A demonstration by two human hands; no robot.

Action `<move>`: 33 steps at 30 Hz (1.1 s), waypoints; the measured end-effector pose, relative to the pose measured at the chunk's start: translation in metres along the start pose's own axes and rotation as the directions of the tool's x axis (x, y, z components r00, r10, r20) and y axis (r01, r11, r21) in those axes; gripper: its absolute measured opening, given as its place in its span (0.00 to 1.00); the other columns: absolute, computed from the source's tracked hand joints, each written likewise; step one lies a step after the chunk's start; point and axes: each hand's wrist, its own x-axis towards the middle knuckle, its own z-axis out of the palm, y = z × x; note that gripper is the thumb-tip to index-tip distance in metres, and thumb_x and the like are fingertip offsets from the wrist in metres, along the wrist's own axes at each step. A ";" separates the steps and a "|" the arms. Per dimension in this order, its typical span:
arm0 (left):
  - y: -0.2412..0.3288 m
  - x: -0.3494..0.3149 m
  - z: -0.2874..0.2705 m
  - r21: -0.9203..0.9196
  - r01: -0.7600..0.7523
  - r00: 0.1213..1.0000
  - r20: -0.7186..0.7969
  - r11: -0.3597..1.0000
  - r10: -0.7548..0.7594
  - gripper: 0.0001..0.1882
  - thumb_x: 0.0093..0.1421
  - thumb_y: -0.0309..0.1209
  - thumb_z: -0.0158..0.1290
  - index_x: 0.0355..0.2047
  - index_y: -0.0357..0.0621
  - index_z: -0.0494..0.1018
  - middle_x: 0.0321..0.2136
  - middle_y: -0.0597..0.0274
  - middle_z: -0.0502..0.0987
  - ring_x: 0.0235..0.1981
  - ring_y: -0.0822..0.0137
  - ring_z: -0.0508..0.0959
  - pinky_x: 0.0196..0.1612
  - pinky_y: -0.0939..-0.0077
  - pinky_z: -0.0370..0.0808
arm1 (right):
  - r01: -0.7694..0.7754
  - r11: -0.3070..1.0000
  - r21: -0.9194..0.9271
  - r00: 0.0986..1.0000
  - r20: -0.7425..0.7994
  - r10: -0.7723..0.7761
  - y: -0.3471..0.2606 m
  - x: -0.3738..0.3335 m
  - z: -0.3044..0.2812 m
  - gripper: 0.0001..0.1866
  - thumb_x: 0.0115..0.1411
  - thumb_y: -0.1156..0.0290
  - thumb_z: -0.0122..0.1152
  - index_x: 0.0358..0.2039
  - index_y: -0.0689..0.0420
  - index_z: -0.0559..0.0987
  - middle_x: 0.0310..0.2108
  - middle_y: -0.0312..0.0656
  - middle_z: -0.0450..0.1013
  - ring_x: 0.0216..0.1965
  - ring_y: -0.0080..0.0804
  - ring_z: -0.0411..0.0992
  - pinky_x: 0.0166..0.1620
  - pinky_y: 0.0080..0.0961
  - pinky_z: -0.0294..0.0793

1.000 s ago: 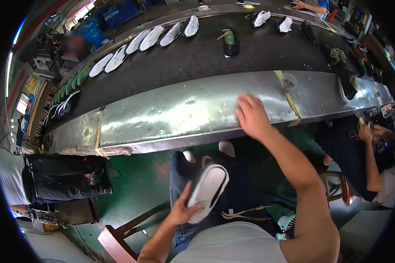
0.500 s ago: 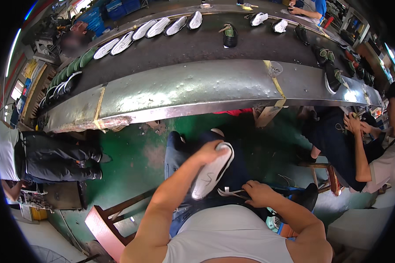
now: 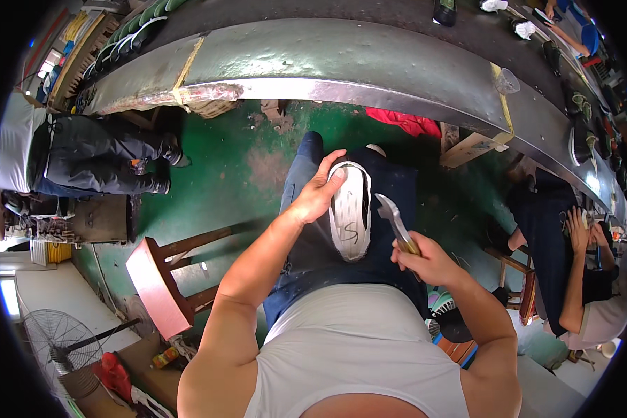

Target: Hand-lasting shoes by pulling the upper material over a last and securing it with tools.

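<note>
My left hand grips one end of a shoe above my lap, thumb laid across it. Its pale, flat underside faces up and carries a dark handwritten squiggle; a white rim runs round it, with black at the gripped end. To the right of the shoe, my right hand is closed round the yellowish handle of steel pincers. Their hooked metal head points up and left, close beside the shoe but apart from it.
A long metal-edged bench runs across the far side, with shoes standing along it. A pink-ended wooden stool is at left, near a wire fan. Co-workers sit at both sides. Red cloth lies under the bench.
The view has tipped downward. My left hand has turned the shoe more upright and brought it in front of me. My right hand has lifted the pincers from my lap to beside the shoe.
</note>
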 end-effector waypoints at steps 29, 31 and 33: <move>-0.009 0.004 0.003 -0.310 0.058 0.966 -0.222 0.949 -0.132 0.24 0.65 0.31 0.58 0.60 0.43 0.68 0.48 0.65 0.74 0.46 0.74 0.73 0.52 0.79 0.71 | -0.084 0.365 -0.927 0.969 -0.162 -0.188 -0.030 0.062 0.020 0.16 0.62 0.77 0.55 0.49 0.66 0.69 0.37 0.59 0.74 0.40 0.62 0.74 0.42 0.51 0.73; -0.005 0.006 0.011 -0.319 0.078 0.962 -0.224 0.945 -0.154 0.23 0.65 0.31 0.58 0.59 0.42 0.68 0.47 0.65 0.74 0.46 0.74 0.73 0.52 0.79 0.71 | 0.022 0.410 -0.912 0.971 -0.078 -0.225 -0.030 0.052 0.006 0.16 0.61 0.76 0.57 0.49 0.66 0.70 0.36 0.56 0.75 0.38 0.56 0.75 0.41 0.46 0.74; -0.004 0.004 0.014 -0.240 0.057 0.961 -0.249 0.969 -0.118 0.23 0.65 0.29 0.57 0.60 0.42 0.68 0.48 0.65 0.74 0.47 0.74 0.73 0.52 0.78 0.71 | 0.133 0.447 -0.885 0.963 0.008 -0.271 -0.032 0.040 -0.011 0.17 0.60 0.76 0.58 0.49 0.65 0.71 0.35 0.54 0.75 0.35 0.50 0.77 0.40 0.42 0.75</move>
